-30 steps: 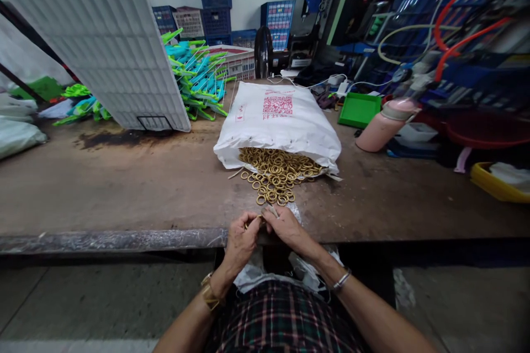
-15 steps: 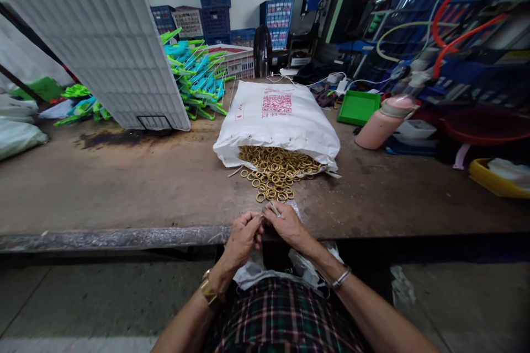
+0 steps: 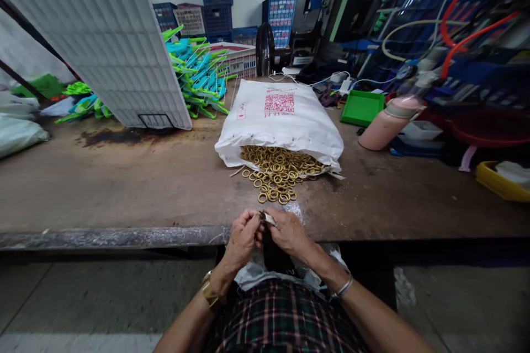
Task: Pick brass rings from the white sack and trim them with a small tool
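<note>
Close together at the table's front edge, both my hands are closed with their fingertips almost meeting. My right hand (image 3: pixel 289 233) grips a small pale tool (image 3: pixel 270 219) with a flat end and a dark tip, perhaps a small blade; its kind is not clear. Pinched fingers of my left hand (image 3: pixel 245 234) meet that dark tip, and whatever they hold is too small and covered to name. Just beyond lie loose brass-coloured rings (image 3: pixel 273 194), spilling from the open mouth of a white woven sack (image 3: pixel 285 113) with red print.
The brown table (image 3: pixel 124 182) spans the view. A white ribbed panel (image 3: pixel 111 38) leans at left before green and blue plastic pieces (image 3: pixel 199 74). To the right stand a green tray (image 3: pixel 362 107), a pink bottle (image 3: pixel 387 126) and a yellow bin (image 3: pixel 503 181).
In my right hand the pale tool now points toward the left fingertips and shows more of its flat side. The hands stay in nearly the same place; the view has shifted slightly.
</note>
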Demonstrator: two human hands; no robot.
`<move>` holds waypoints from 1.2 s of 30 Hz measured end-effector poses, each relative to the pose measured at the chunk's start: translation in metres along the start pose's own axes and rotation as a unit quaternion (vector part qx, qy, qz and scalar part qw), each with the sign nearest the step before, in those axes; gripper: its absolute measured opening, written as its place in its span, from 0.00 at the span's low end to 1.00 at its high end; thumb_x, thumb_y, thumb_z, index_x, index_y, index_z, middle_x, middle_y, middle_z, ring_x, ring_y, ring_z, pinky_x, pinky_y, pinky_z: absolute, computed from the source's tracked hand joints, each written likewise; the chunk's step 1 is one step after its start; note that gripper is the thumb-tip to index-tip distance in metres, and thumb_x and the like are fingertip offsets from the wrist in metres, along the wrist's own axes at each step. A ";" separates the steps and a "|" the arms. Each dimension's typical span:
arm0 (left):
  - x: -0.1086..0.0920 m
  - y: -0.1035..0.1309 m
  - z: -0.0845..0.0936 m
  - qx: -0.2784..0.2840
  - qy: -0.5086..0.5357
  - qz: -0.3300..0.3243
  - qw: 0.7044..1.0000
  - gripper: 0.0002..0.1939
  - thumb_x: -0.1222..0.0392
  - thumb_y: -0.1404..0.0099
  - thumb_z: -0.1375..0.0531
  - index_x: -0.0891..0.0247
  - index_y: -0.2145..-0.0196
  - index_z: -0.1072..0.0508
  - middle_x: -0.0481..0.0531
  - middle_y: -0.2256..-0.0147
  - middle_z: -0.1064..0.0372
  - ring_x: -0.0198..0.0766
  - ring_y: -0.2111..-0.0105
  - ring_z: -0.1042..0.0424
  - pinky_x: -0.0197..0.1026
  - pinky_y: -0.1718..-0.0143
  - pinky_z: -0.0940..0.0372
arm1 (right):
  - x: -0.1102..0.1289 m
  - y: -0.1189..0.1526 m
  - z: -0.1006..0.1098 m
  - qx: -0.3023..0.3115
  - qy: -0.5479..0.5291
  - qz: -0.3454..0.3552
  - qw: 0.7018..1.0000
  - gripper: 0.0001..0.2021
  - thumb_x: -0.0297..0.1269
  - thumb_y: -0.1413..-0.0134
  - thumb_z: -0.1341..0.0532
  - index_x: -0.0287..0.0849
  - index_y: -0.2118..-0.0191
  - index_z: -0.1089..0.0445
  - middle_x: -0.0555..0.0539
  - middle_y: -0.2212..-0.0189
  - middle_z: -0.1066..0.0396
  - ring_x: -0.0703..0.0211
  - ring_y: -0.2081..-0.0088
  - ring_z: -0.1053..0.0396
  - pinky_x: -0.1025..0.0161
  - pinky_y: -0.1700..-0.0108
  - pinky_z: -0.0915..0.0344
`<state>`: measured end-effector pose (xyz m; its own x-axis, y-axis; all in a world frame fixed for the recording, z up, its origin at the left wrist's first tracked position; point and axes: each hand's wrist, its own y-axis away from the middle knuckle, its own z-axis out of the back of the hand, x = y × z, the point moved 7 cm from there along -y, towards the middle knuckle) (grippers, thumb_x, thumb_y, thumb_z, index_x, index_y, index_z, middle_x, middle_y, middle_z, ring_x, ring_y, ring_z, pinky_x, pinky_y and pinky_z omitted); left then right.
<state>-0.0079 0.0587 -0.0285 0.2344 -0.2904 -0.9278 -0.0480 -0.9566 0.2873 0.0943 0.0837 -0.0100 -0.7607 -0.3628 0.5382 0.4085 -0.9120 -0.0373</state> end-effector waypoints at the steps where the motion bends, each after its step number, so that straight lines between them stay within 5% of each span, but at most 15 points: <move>1: 0.000 0.000 0.000 -0.001 -0.009 -0.002 1.000 0.15 0.48 0.43 0.44 0.64 0.72 0.38 0.43 0.79 0.40 0.26 0.84 0.42 0.28 0.86 0.46 | 0.001 0.000 -0.001 0.007 0.013 0.002 1.000 0.10 0.27 0.54 0.50 0.42 0.67 0.34 0.48 0.75 0.31 0.63 0.75 0.39 0.66 0.72 0.53; 13: -0.006 0.005 0.002 -0.005 -0.090 -0.045 0.995 0.14 0.49 0.42 0.46 0.63 0.73 0.39 0.42 0.80 0.41 0.27 0.84 0.42 0.29 0.85 0.45 | 0.004 -0.003 -0.004 0.113 0.103 -0.031 0.988 0.14 0.27 0.53 0.50 0.41 0.61 0.34 0.45 0.72 0.28 0.60 0.72 0.34 0.65 0.72 0.53; 19: -0.022 0.019 -0.010 0.045 -0.043 -0.055 0.997 0.15 0.48 0.41 0.45 0.63 0.73 0.39 0.42 0.80 0.41 0.26 0.85 0.43 0.29 0.85 0.45 | -0.016 -0.008 0.005 0.080 0.123 -0.092 0.985 0.12 0.28 0.51 0.50 0.41 0.61 0.34 0.43 0.71 0.29 0.59 0.71 0.34 0.65 0.73 0.53; 27: -0.021 0.016 -0.011 0.060 0.020 -0.039 0.997 0.14 0.49 0.42 0.43 0.63 0.71 0.38 0.42 0.79 0.41 0.25 0.85 0.44 0.28 0.86 0.46 | -0.012 -0.007 0.020 -0.055 -0.173 -0.082 0.980 0.14 0.41 0.44 0.53 0.41 0.76 0.40 0.53 0.81 0.41 0.66 0.77 0.44 0.69 0.74 0.49; 32: -0.012 0.015 -0.010 0.057 -0.015 -0.023 0.998 0.15 0.48 0.42 0.43 0.63 0.72 0.38 0.42 0.79 0.41 0.25 0.85 0.43 0.28 0.86 0.45 | 0.008 -0.006 0.020 -0.035 -0.292 -0.006 0.956 0.15 0.45 0.44 0.52 0.41 0.74 0.39 0.54 0.78 0.41 0.66 0.74 0.43 0.69 0.71 0.46; 36: -0.009 0.014 -0.009 0.050 -0.027 -0.014 0.998 0.15 0.47 0.43 0.43 0.64 0.72 0.38 0.43 0.79 0.41 0.25 0.84 0.43 0.28 0.85 0.45 | 0.007 -0.008 0.017 -0.030 -0.300 -0.011 0.954 0.16 0.45 0.45 0.51 0.40 0.77 0.40 0.54 0.80 0.43 0.67 0.75 0.44 0.69 0.72 0.46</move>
<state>-0.0018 0.0478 -0.0142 0.1848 -0.2622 -0.9471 -0.1399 -0.9609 0.2388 0.0939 0.0913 0.0083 -0.3370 -0.1850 0.9231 0.3529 -0.9339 -0.0583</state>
